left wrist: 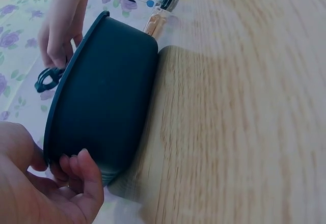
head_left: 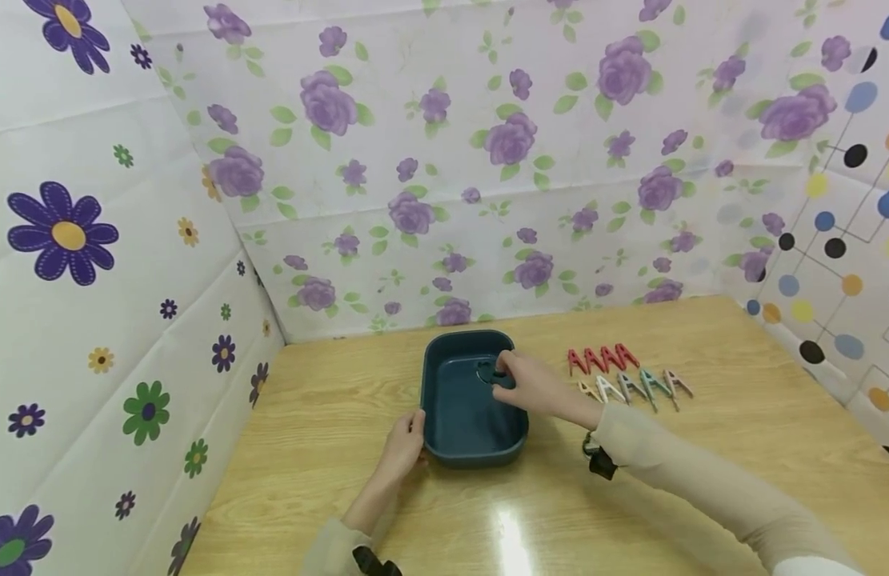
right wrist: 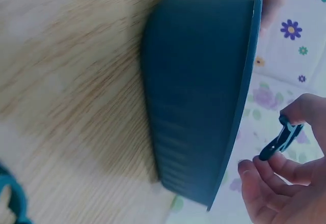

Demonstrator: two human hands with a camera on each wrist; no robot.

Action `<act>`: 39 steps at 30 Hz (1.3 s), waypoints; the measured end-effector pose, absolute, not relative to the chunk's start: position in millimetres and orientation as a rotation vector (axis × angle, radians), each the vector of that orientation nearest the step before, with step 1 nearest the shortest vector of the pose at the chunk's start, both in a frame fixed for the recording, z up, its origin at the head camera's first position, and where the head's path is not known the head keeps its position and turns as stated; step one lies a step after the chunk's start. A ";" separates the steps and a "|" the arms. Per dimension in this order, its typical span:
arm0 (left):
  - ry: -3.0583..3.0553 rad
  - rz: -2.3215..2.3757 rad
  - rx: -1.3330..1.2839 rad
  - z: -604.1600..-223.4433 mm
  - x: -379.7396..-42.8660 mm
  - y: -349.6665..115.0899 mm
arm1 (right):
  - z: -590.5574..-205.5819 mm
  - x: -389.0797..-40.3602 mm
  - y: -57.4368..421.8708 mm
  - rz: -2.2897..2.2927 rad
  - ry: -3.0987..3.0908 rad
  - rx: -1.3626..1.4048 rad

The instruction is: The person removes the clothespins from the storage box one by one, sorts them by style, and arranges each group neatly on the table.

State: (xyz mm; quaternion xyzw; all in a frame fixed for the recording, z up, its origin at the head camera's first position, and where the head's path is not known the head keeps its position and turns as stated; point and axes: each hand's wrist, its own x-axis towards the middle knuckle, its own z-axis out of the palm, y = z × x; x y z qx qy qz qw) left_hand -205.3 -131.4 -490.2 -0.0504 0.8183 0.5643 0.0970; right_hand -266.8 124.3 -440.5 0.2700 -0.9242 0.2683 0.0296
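A dark teal rectangular bin (head_left: 469, 404) stands upright on the table. My left hand (head_left: 403, 445) grips its left wall, thumb at the rim and fingers curled against the outside, as the left wrist view (left wrist: 61, 183) shows. Over the bin's right side, my right hand (head_left: 534, 388) pinches a dark teal clothespin (right wrist: 282, 138) between thumb and fingertips. In the left wrist view this clothespin (left wrist: 49, 79) shows just beyond the rim. The bin's inner floor is bare where it shows; the right hand hides part of it.
Right of the bin lie a row of red clothespins (head_left: 602, 359) and, nearer, a row of several in mixed colours (head_left: 653, 386). A dark teal looped piece (right wrist: 14, 196) lies on the table by the right wrist. Patterned cloth walls (head_left: 415, 200) enclose the wooden table (head_left: 329, 400).
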 end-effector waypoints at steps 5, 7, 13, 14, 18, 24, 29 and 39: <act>2.422 1.668 -0.138 -487.9 -205.5 -131.7 | -438.1 -263.3 143.1 0.914 -2.865 0.717; 2.419 1.670 -0.143 -487.9 -204.7 -132.1 | -438.7 -261.9 150.4 0.906 -2.847 0.687; 2.421 1.673 -0.161 -489.8 -203.7 -133.0 | -444.2 -258.3 174.6 0.859 -2.829 0.630; 2.425 1.673 -0.157 -490.1 -203.8 -132.8 | -445.2 -257.5 179.0 0.860 -2.829 0.627; 2.416 1.684 -0.155 -490.3 -204.7 -131.9 | -449.8 -254.1 196.4 0.841 -2.843 0.608; 2.426 1.676 -0.159 -490.3 -205.2 -131.7 | -452.4 -246.5 216.9 0.816 -2.928 0.535; 2.432 1.673 -0.161 -488.8 -204.5 -131.1 | -454.7 -239.6 230.6 0.852 -2.977 0.461; 2.427 1.678 -0.146 -488.5 -203.5 -131.2 | -469.6 -225.5 261.2 0.885 -3.036 0.343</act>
